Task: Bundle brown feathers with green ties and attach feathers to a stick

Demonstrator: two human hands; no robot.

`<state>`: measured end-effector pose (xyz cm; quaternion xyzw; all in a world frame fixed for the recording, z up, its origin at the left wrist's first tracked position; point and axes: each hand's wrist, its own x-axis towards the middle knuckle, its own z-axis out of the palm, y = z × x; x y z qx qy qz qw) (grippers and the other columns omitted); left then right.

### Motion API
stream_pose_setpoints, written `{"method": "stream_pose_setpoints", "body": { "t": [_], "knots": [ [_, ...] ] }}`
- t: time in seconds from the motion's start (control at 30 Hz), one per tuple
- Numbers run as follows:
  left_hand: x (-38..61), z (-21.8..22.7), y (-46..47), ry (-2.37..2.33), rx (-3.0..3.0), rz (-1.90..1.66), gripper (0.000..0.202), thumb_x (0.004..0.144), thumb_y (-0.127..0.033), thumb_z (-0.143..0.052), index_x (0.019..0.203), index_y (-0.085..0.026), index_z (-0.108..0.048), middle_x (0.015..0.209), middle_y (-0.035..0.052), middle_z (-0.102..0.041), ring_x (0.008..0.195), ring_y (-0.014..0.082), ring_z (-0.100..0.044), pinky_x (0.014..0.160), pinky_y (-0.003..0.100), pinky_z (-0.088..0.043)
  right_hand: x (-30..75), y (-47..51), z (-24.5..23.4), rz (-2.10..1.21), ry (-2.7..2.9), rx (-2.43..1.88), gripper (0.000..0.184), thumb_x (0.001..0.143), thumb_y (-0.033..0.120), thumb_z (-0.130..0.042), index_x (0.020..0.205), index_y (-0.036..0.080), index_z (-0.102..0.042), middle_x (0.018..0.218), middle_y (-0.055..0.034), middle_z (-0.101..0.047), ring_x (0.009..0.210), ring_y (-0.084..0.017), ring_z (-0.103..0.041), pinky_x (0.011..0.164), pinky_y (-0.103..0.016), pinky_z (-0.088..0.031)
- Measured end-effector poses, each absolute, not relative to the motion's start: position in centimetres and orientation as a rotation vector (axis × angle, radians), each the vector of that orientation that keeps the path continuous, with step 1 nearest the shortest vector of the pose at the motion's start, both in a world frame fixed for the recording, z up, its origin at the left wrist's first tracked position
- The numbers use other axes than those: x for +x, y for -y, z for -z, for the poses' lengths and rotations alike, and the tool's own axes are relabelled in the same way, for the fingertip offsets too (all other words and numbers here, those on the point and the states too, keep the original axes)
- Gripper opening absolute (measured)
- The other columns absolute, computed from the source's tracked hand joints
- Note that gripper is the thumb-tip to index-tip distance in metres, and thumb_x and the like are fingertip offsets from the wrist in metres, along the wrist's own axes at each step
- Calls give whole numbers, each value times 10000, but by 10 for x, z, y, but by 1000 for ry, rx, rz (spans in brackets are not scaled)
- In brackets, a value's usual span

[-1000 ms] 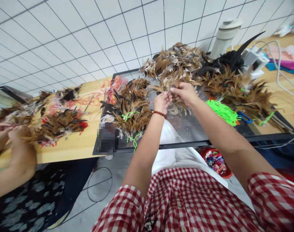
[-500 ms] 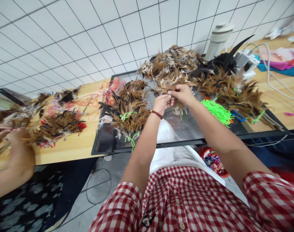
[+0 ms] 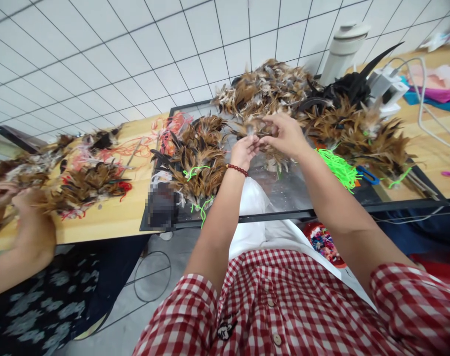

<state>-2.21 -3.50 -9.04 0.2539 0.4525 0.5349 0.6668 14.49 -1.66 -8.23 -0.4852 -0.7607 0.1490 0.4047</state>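
Note:
My left hand (image 3: pixel 244 152), with a dark red bead bracelet at the wrist, is closed with its fingers curled. A small pale feather (image 3: pixel 250 129) seems to stick up from its fingertips; the pinch itself is partly hidden. Close on its right, my right hand (image 3: pixel 287 134) has thumb and forefinger spread apart, the thumb near the left fingertips. Just beyond both hands lies a large pile of loose brown and white feathers (image 3: pixel 269 89). Tied brown feather bunches with green string (image 3: pixel 206 155) lie to the left, and more brown feathers (image 3: pixel 358 131) to the right.
A dark-edged board (image 3: pixel 272 190) carries the feathers. Bright green strings (image 3: pixel 338 168), a blue loop-shaped tool (image 3: pixel 368 175), a white bottle (image 3: pixel 341 52) and chargers with a cable (image 3: pixel 389 89) stand right. At far left, a co-worker's hands (image 3: pixel 24 198) handle feathers on the wooden table (image 3: pixel 109 222).
My right hand has parted from the pinch with my left and spread its thumb and forefinger. My left hand stays closed. The camera view has shifted slightly.

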Motion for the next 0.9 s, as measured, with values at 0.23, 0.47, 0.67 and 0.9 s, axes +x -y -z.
{"method": "stream_pose_setpoints", "body": {
  "t": [0.23,0.47,0.67,0.9],
  "knots": [
    [-23,95,29,-1065,536,-1287,113,992,-188,-641,903,-164,-705,731,-16,-704,702,48,-670,714,139,-516,175,10,83,-516,2171,-1507,215,592,252,-944,619,236,-732,552,-8,-593,811,-241,-648,792,-348,-477],
    [-20,89,36,-1019,535,-1239,80,979,-191,-667,907,-161,-686,804,5,-758,812,76,-732,874,196,-559,170,8,78,-636,1822,-1371,218,786,321,-818,706,195,-660,640,-20,-612,749,-201,-633,720,-345,-476],
    [-17,87,41,-929,545,-1035,70,930,-201,-728,890,-169,-681,994,87,-817,1071,179,-769,1023,329,-559,140,14,72,-1042,1306,-1124,350,826,329,-835,756,219,-510,723,-21,-606,802,-209,-690,681,-315,-509],
    [-13,92,40,-1019,538,-1097,148,939,-168,-696,802,-170,-641,799,29,-752,807,117,-738,976,293,-546,131,20,69,-1191,1195,-1097,433,768,311,-883,719,239,-459,669,5,-628,671,-175,-660,606,-289,-506]
  ]
}}
